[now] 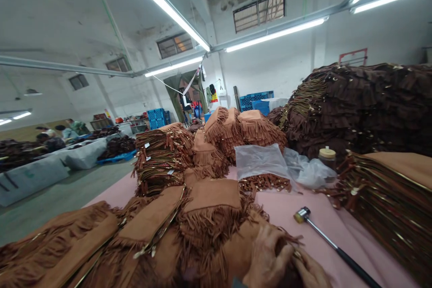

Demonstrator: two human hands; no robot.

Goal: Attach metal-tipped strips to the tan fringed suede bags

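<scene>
Near the bottom edge, my left hand [266, 256] has its fingers curled round the edge of a brown fringed leather piece [238, 245]. Close beside it on the right, my right hand [308, 270] pinches the same piece; its fingertips are partly hidden. More brown fringed pieces [212, 195] lie stacked just beyond my hands. A mallet [326, 238] with a black handle and a metal and yellow head rests on the pink table cover [280, 204], to the right of my hands.
Tall stacks of brown fringed pieces [162, 157] stand at the left and back. Clear plastic bags [259, 160] and a jar [327, 157] lie beyond the mallet. A zippered stack [391, 207] and dark pile [364, 108] fill the right. People work far left.
</scene>
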